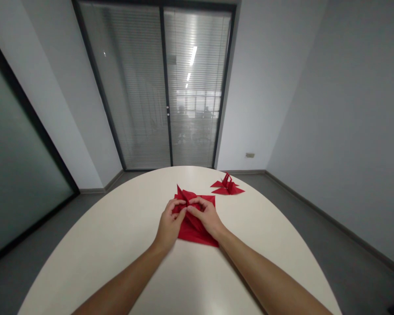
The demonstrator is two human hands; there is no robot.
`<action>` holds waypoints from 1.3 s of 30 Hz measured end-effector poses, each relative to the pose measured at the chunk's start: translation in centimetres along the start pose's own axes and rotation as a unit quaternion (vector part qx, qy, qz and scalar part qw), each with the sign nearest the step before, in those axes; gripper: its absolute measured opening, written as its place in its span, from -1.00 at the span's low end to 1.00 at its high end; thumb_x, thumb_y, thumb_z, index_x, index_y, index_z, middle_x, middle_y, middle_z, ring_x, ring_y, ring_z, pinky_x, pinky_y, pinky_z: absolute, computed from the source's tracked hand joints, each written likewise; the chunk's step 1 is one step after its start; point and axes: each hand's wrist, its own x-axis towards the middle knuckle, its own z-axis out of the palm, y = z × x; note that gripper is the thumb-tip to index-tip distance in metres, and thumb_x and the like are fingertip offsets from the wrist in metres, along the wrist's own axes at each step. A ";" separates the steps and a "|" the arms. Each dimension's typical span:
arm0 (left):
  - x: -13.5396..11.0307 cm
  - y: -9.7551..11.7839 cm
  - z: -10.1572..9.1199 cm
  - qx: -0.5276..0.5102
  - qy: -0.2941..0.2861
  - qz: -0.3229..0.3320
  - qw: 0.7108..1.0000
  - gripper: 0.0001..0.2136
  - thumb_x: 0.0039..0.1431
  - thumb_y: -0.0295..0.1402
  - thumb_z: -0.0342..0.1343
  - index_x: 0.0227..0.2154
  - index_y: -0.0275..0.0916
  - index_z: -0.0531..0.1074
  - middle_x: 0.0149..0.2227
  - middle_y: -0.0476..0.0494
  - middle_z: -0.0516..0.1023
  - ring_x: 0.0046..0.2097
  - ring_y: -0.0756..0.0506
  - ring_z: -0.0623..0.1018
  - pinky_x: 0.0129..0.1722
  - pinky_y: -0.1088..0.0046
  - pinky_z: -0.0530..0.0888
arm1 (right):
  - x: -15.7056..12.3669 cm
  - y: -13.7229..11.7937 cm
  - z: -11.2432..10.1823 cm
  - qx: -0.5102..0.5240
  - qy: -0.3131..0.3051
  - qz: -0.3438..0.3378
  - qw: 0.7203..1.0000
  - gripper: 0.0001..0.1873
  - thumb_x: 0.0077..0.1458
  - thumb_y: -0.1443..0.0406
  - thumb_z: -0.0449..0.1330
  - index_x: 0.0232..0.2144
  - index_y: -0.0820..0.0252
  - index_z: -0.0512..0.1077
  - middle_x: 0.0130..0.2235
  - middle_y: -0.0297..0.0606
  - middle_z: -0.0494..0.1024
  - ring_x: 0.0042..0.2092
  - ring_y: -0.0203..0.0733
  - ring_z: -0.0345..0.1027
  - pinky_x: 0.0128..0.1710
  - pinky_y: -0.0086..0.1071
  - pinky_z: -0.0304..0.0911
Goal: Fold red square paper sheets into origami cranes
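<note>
A partly folded sheet of red paper [197,229] lies on the white round table [124,245], with a raised point at its far side. My left hand [169,224] and my right hand [206,215] sit together on top of it. Both have their fingers curled and pinched on the paper's upper folds near the middle. A finished red paper crane [227,185] rests on the table beyond and to the right of my hands, untouched.
The table's curved far edge [197,168] lies just beyond the paper. Grey floor surrounds the table. A glass sliding door with blinds [164,87] stands ahead, a dark glass wall at left, and a plain wall at right.
</note>
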 end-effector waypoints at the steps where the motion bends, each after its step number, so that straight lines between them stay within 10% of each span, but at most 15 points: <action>1: 0.0 0.0 0.0 0.003 0.002 -0.001 1.000 -0.79 0.11 -0.26 0.24 -0.22 -0.23 0.48 -0.14 -0.16 0.56 -0.21 -0.09 0.58 -0.26 0.44 0.54 | 0.0 -0.1 0.0 -0.003 -0.002 -0.004 1.000 -0.78 -0.02 0.14 0.41 -0.32 0.10 0.58 -0.25 -0.30 0.59 -0.15 -0.11 0.41 -0.02 -0.25 0.24; 26: 0.1 1.0 0.0 0.009 0.037 0.047 0.998 -0.80 0.16 -0.19 0.18 -0.41 -0.22 0.44 -0.17 -0.13 0.47 -0.13 -0.11 0.51 -0.09 0.40 0.48 | 0.2 -1.1 -0.5 -0.036 0.073 -0.074 0.994 -0.78 0.08 0.16 0.33 -0.20 0.01 0.62 -0.12 -0.25 0.59 -0.06 -0.05 0.41 0.09 -0.16 0.21; 39: 0.1 0.4 -0.1 -0.128 0.043 -0.078 0.988 -0.77 0.09 -0.18 0.18 -0.35 -0.21 0.33 -0.39 0.02 0.49 -0.36 -0.04 0.54 -0.35 0.41 0.56 | 0.3 -1.8 -0.9 0.004 0.151 -0.066 0.986 -0.68 -0.03 0.19 0.39 -0.17 0.04 0.57 -0.19 -0.26 0.55 -0.18 -0.07 0.36 -0.10 -0.21 0.27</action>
